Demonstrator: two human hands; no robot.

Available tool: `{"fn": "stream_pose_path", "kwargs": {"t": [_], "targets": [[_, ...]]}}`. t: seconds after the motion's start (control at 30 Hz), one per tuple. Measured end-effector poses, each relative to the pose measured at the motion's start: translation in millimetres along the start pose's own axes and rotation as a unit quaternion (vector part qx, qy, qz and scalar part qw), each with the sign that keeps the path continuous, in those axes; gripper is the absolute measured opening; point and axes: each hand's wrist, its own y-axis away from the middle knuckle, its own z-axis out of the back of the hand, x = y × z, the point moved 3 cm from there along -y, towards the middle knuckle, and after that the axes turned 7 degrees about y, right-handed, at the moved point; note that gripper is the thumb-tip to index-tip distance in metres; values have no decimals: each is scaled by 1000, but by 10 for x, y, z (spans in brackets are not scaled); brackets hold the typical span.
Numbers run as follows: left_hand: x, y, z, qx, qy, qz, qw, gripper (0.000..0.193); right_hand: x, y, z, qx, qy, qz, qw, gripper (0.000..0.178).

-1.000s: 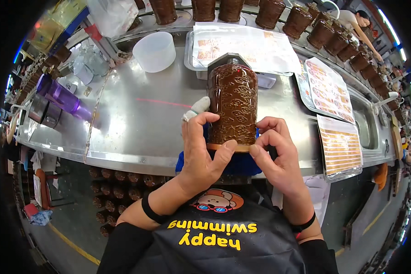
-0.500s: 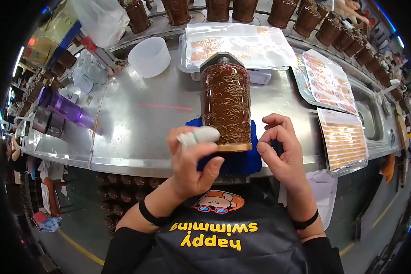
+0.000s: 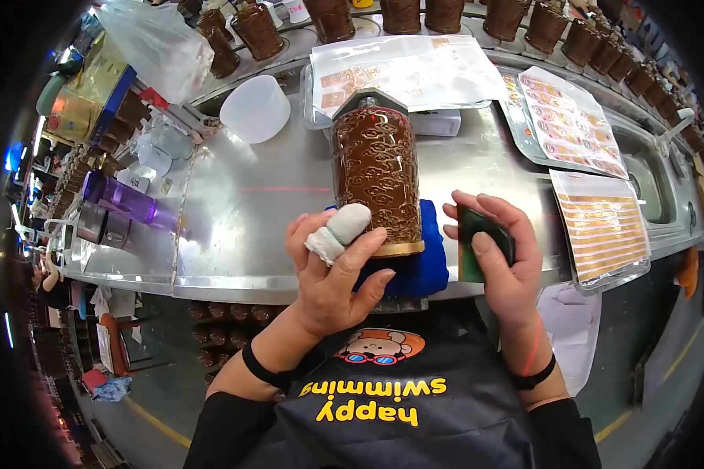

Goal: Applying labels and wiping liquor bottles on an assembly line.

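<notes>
A brown glossy bottle [image 3: 377, 176] with a raised pattern and a gold band lies on a blue cloth [image 3: 429, 270]. Its narrow neck rests on a dark angular support [image 3: 403, 98], pointing away from me. Beside the gold-banded end, my left hand [image 3: 330, 277] is open, with fingers apart and a fingertip against the bottle's lower left side. One of its fingers wears a white cover [image 3: 340, 232]. To the right of the bottle, apart from it, my right hand [image 3: 512, 270] grips a flat dark green scraper [image 3: 471, 248] between thumb and fingers.
White sheets with printed decals [image 3: 399, 74] lie behind the bottle. More decal sheets [image 3: 575, 129] and a gold-striped sheet [image 3: 602, 227] lie at right, near a sink [image 3: 645, 168]. A translucent tub [image 3: 256, 109] and a purple cup [image 3: 125, 197] stand at left. Several brown bottles [image 3: 328, 17] line the back.
My right hand, empty before, now holds the green scraper. The pattern facing up on the bottle looks different, as if it has turned. My left fingers have shifted along its lower side.
</notes>
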Motion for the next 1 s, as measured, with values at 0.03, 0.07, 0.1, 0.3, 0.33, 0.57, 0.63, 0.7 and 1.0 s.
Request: {"fn": "stream_pose_path", "kwargs": {"t": [0.03, 0.07, 0.1, 0.3, 0.33, 0.57, 0.63, 0.7, 1.0], "targets": [[-19, 0, 6, 18, -30, -20, 999, 41, 5, 2, 8, 2, -80, -35, 996, 36], [-38, -13, 18, 22, -51, -18, 998, 34, 39, 3, -5, 9, -95, -69, 993, 35], [-40, -19, 24, 24, -54, -18, 998, 34, 35, 11, 4, 9, -99, -70, 993, 35], [-89, -52, 15, 37, -106, -91, 989, 32, 6, 49, -13, 58, -147, -196, 968, 23], [-89, -56, 9, 35, -110, -100, 988, 31, -1, 55, -6, 58, -149, -196, 968, 23], [-109, -79, -10, 39, -109, -100, 988, 29, -24, 49, 4, 53, -29, -165, 984, 20], [-96, -57, 31, 30, -74, -78, 994, 27, -38, 52, 1, 57, -26, -178, 982, 21], [-76, -59, 45, 22, -37, -57, 997, 26, -70, 53, 15, 57, -16, -165, 985, 21], [-101, -40, -19, -10, -92, -97, 991, 33, -41, 33, -21, 79, -12, -150, 986, 20]]}}
